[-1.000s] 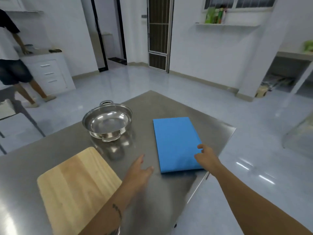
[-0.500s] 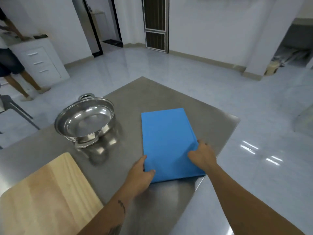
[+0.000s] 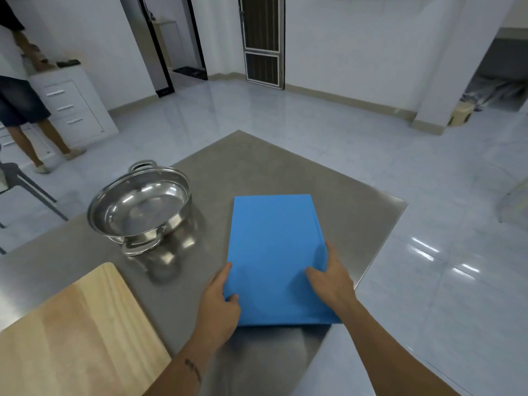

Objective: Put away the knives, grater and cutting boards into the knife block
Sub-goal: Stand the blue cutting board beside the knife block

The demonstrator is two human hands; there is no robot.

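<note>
A blue cutting board (image 3: 274,252) is held over the steel table (image 3: 271,161), its near end raised off the surface. My left hand (image 3: 218,305) grips its near left edge, thumb on top. My right hand (image 3: 333,278) grips the near right edge, fingers over the top face. A wooden cutting board (image 3: 77,335) lies flat at the near left of the table. No knife block, knives or grater are in view.
A steel pot (image 3: 140,210) with two handles stands left of the blue board. The table's right edge (image 3: 380,252) runs close beside my right hand, with tiled floor beyond. A person (image 3: 20,104) stands at a white drawer unit (image 3: 71,107) far left.
My left hand moved right from the bare table onto the blue board's left edge. Both hands closed on the board and its near end came up toward me.
</note>
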